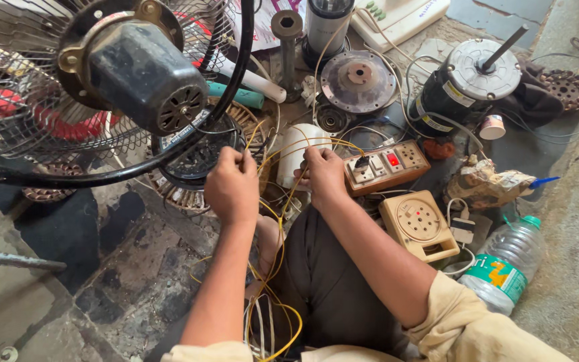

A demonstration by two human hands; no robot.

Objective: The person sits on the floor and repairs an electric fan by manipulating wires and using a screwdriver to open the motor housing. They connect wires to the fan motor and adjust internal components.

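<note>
My left hand is closed on thin yellow wires just below the black motor of a fan with a wire guard. My right hand pinches the same yellow wires close to a white cylinder. The wires run from the fan motor, loop between both hands and trail down over my lap. A brown switchboard with a red switch and sockets lies right beside my right hand.
A beige round-socket box and a plastic water bottle lie to the right. Farther back sit a black motor with a shaft, a metal disc, a teal tube and several cables on the stone floor.
</note>
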